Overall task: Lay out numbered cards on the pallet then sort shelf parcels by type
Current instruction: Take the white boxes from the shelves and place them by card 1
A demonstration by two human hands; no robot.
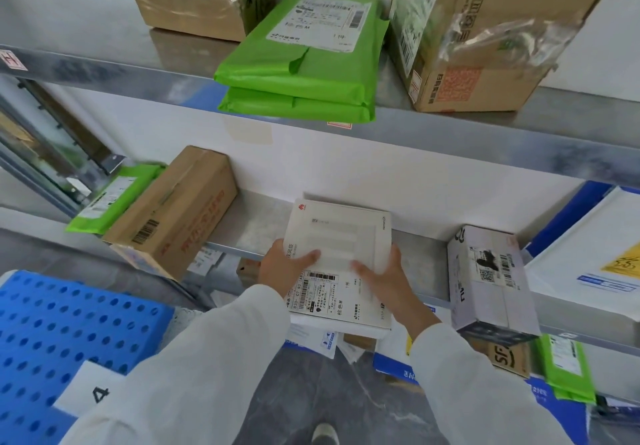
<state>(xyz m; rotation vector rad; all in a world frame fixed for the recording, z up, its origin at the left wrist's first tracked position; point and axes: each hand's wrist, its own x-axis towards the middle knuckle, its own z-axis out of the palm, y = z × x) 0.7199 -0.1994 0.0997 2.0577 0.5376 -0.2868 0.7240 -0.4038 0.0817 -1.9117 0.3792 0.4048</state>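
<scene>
A flat white box point(341, 236) with a shipping label sticks out over the front edge of the middle metal shelf point(256, 222). My left hand point(282, 268) grips its left side, thumb on top. My right hand point(384, 280) grips its right side, thumb on top too. At the lower left lies the blue perforated pallet point(52, 320) with a white card marked 4 point(91, 391) on it.
On the middle shelf stand a brown carton point(176, 212) with a green mailer point(110, 198) behind it, a grey-white box point(491, 278) and a white-blue mailer point(588, 254). The top shelf holds two stacked green mailers point(304, 63) between two cartons. More parcels lie on the shelf below.
</scene>
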